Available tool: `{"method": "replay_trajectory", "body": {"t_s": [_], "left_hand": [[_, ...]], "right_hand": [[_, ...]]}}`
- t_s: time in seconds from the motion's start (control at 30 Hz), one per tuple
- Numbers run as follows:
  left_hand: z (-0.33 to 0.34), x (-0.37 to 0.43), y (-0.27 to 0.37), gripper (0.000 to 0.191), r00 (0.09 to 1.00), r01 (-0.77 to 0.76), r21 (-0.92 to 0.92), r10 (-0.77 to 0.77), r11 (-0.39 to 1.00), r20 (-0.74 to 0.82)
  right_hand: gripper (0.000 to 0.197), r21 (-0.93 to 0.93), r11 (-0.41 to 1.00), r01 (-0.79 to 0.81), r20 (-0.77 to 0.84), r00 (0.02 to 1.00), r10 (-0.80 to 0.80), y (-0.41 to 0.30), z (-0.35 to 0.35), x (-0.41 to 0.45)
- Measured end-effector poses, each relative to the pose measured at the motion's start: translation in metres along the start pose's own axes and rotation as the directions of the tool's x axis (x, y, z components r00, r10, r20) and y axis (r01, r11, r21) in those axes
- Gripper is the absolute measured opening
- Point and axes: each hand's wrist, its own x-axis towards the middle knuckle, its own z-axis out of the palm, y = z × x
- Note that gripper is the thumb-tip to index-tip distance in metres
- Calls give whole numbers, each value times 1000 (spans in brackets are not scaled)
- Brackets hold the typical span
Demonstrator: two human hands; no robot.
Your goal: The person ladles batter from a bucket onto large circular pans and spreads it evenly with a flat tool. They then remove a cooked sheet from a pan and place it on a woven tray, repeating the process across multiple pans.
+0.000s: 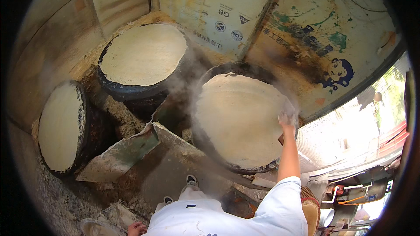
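Note:
My right arm reaches out over the rightmost of three large round dark vats (242, 114), which has a smooth, pale off-white surface. Near that vat's right rim is my right hand (286, 118), blurred by haze and at or just above the pale surface. Whether it grips anything cannot be made out. A small brown piece (281, 139) shows beside the wrist, partly hidden by the arm. My left hand (137, 228) hangs low at the bottom edge, partly cut off, with its fingers curled. Beside it lies a pale, crusted round container (95, 227).
Two more vats with pale surfaces stand at the back (144, 55) and left (60, 127). Bent sheet panels (121, 157) rise between vats and floor. Printed, stained wall panels (210, 13) enclose the back. White pipes (334, 193) and a brush-like bundle (310, 206) are at right.

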Motion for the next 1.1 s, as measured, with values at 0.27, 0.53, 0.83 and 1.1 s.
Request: {"method": "replay_trajectory", "body": {"t_s": [0.27,0.53,0.83,1.1], "left_hand": [[-1,4,36,40,978,189,-94,-196,978,-74],[5,0,69,42,954,269,-168,-286,948,-90],[-2,16,15,37,980,180,-104,-188,978,-70],[4,19,-2,38,996,70,-112,-63,991,66]], "right_hand": [[61,-42,917,-397,452,811,372,-76,71,-37],[39,-335,661,671,613,688,-388,-125,121,-138],[22,-529,788,315,174,949,-262,-46,39,-7],[54,264,900,-345,171,936,309,-33,21,18]]}}
